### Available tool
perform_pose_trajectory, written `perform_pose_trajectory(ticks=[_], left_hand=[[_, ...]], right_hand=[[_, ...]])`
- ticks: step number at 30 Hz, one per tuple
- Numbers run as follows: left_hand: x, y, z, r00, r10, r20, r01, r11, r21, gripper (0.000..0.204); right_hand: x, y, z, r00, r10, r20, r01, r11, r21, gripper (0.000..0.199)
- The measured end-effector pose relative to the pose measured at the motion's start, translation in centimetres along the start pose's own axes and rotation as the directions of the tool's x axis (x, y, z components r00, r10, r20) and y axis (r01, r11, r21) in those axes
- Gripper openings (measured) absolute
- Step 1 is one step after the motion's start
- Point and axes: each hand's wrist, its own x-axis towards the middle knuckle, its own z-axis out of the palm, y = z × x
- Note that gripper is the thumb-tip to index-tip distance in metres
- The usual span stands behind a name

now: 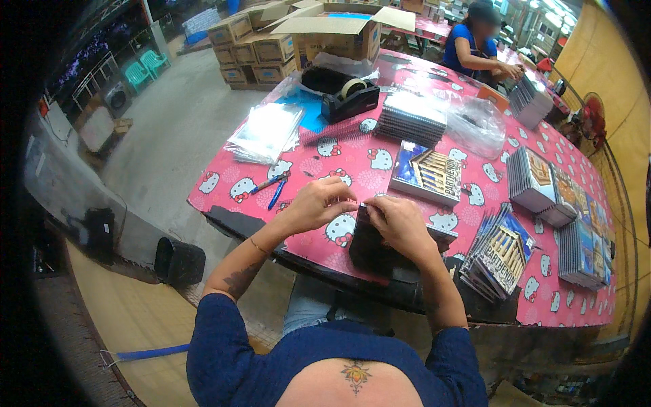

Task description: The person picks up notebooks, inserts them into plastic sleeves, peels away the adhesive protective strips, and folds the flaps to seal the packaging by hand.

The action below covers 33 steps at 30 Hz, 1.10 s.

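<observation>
Dark, flat-sided item (369,247) at the near edge of the pink-covered table (308,251), under my right hand (403,227). My right fingers bend over its top corner; left hand (322,205) curled just beside. Can't tell if either pinches. Probably stiff, fairly light, maybe slick; best held by the side edges. Bold lettering on the temple-picture box (427,175) and fanned notebooks (498,254); none legible on mine.
</observation>
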Motion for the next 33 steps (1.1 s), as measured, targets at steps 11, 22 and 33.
perform_pose_trajectory(ticks=[11,22,33], left_hand=[[0.8,1.2,3.3,0.985,0.163,-0.064,-0.101,0.826,0.555,0.058],[-4.3,-2.1,11.5,0.985,0.153,-0.082,-0.028,0.605,0.796,0.087],[-3.6,-0.3,10.6,0.953,0.287,0.101,-0.261,0.602,0.755,0.083]], right_hand=[[-3.3,0.4,-1.2,0.993,0.016,-0.113,-0.033,0.988,-0.151,0.018],[-4.7,0.8,-2.2,0.963,-0.137,-0.234,0.078,0.966,-0.245,0.028],[-6.5,3.2,-2.8,0.984,-0.037,-0.175,0.004,0.982,-0.187,0.019]])
